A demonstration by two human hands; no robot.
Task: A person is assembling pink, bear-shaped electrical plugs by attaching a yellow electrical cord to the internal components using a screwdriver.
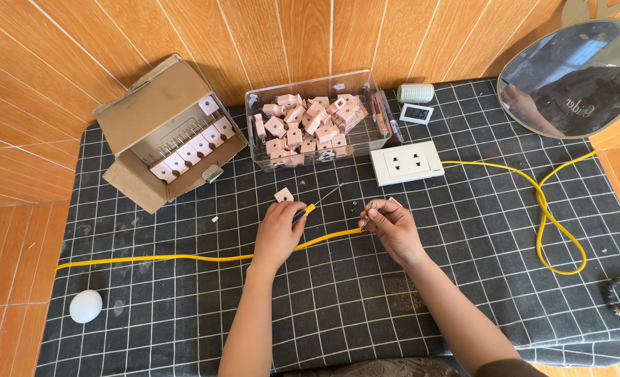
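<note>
A white egg-shaped thing point(86, 306) lies far left on the grid mat point(184, 314), and an open cardboard box point(163, 132) of pink blocks sits above it. The yellow cable point(149, 258) runs across the mat to the hands. The left hand point(278, 234) is curled tight around a yellow-handled screwdriver point(317, 202), just below one loose pink block point(283, 195). The right hand point(392, 227) pinches small metal bits at the cable's end; what they are is too small to tell. I think the tip should meet the screw straight, with the pinch kept firm. The white socket point(407, 163) waits just above
</note>
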